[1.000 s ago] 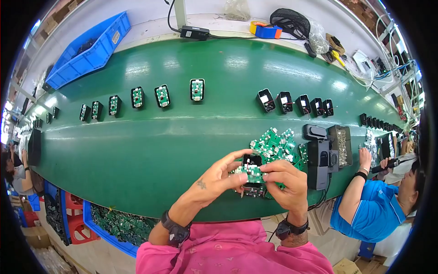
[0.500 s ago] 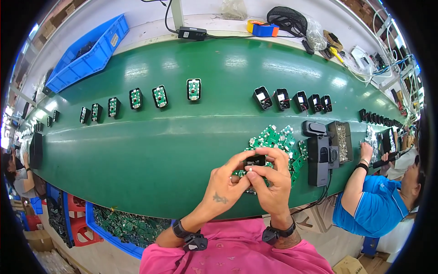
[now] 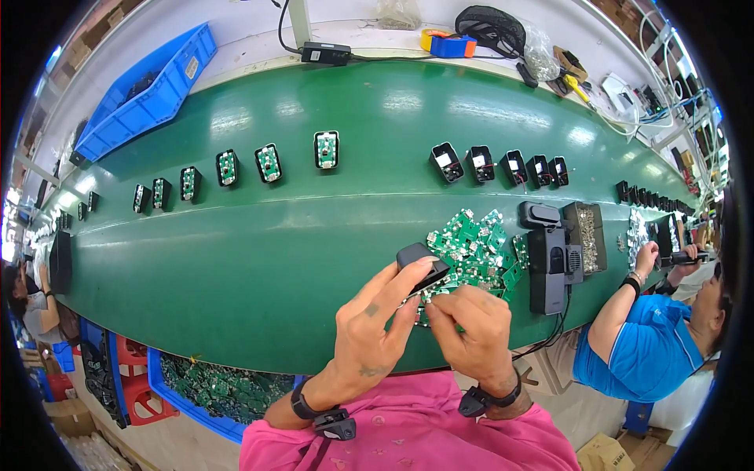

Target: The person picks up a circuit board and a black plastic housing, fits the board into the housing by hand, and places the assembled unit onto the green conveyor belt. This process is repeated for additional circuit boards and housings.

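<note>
My left hand (image 3: 371,334) grips a small black plastic housing (image 3: 422,262), tilted, above the near edge of the green conveyor belt (image 3: 259,259). My right hand (image 3: 470,331) pinches a small green circuit board (image 3: 422,301) just under the housing, fingertips touching those of the left hand. Behind both hands lies a loose pile of green circuit boards (image 3: 475,243).
A row of black housings with green boards (image 3: 269,162) and another of empty black housings (image 3: 498,165) lie farther out on the belt. A black fixture (image 3: 548,259) and a tray of screws (image 3: 585,235) stand to the right. A person in blue (image 3: 644,345) works at the right. Blue bins (image 3: 149,94) stand beyond the belt.
The housing has tipped up and moved left in my left hand. My right hand has dropped lower and now pinches a board under it. The units on the belt have shifted left.
</note>
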Demonstrator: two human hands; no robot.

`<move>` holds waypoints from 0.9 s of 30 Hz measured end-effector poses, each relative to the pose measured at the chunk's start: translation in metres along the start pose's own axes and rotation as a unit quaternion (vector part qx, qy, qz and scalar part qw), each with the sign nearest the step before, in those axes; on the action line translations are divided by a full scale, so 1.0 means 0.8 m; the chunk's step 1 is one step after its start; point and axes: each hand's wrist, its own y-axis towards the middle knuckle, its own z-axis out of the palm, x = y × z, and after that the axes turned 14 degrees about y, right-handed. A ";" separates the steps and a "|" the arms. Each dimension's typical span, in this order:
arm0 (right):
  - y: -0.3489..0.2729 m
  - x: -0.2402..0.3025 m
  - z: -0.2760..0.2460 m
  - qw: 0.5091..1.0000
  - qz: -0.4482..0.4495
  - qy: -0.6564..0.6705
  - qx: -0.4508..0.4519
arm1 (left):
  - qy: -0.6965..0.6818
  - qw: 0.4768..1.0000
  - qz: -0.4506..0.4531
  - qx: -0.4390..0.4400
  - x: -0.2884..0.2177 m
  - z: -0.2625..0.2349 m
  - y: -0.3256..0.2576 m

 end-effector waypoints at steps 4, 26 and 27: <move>0.010 0.000 -0.013 0.998 -0.018 0.008 0.053 | 0.020 1.000 0.016 0.016 -0.005 -0.007 0.002; -0.005 -0.028 0.028 0.959 0.240 0.121 -0.091 | -0.242 0.941 -0.234 0.040 0.033 0.009 -0.005; -0.005 -0.034 0.030 0.959 0.238 0.121 -0.093 | -0.242 0.941 -0.232 0.041 0.035 0.012 -0.006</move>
